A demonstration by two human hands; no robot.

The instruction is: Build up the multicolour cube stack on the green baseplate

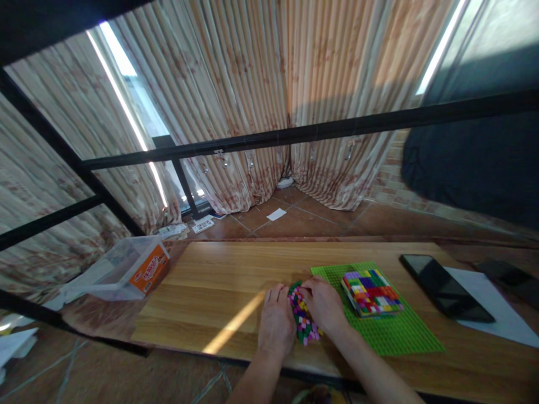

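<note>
A loose pile of small toy building bricks (309, 331) in pink, green, yellow and purple lies on the wooden table between my hands. My left hand (276, 321) rests along the pile's left side, its fingers laid down toward the table and holding nothing that I can see. My right hand (325, 306) reaches in from the right, fingers bent together at the pile's far end; whatever is in the fingertips is hidden. To its right, a green studded baseplate (404, 334) carries a thick square block of multicoloured bricks (373, 293).
A black tablet (444, 286) lies right of the baseplate, partly over a white paper sheet (505, 311). At the left stands a clear plastic box (122, 269) with an orange label. Black metal bars (252, 141) cross the view before the curtains (236, 73).
</note>
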